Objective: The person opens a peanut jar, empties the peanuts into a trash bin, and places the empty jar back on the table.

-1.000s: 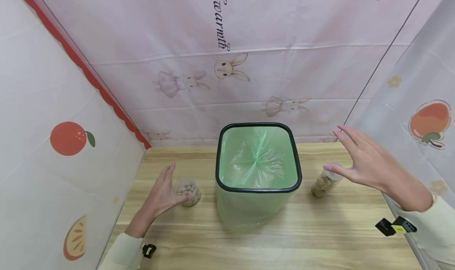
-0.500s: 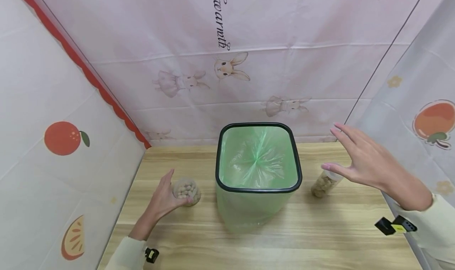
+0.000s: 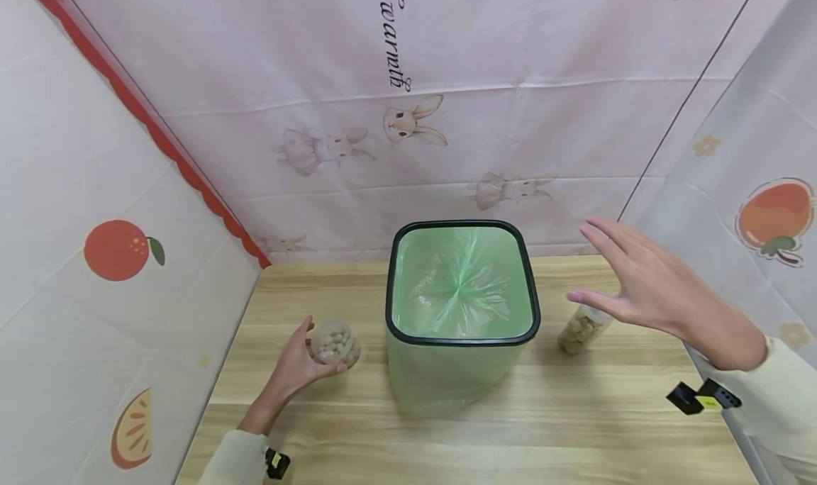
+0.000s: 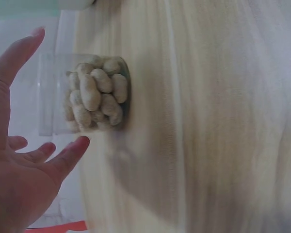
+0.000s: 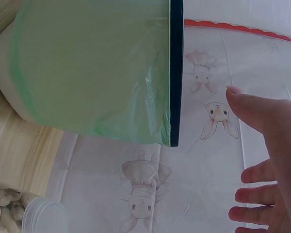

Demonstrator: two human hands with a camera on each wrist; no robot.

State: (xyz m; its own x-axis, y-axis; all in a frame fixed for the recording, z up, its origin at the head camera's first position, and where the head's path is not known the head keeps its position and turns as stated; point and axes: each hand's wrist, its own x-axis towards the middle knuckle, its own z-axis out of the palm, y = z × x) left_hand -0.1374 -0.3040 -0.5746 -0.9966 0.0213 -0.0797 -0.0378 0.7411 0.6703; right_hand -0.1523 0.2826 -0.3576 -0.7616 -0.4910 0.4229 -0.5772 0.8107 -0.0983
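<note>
My left hand (image 3: 295,366) reaches round a clear jar of peanuts (image 3: 335,344) that stands on the table left of the bin. In the left wrist view, thumb and fingers lie to either side of the peanut jar (image 4: 94,94), with a gap at the thumb and fingertips close to its wall. On the right, my right hand (image 3: 651,286) hovers with fingers extended and thumb apart, holding nothing. Below it stands a second clear jar (image 3: 579,331), its contents also peanuts in the right wrist view; the hand partly hides its white lid (image 5: 44,216).
Between the hands stands a bin (image 3: 447,378) with a green plastic liner (image 3: 459,286) and a black rim (image 3: 462,342). The wood-grain table (image 3: 523,435) is bounded by a pink rabbit-print cloth (image 3: 510,145) behind and white fruit-print cloths (image 3: 57,315) at the sides.
My left hand has moved slightly right and down, its fingers closer around the peanut jar. My right hand has drifted a little left. Both jars and the bin have stayed put.
</note>
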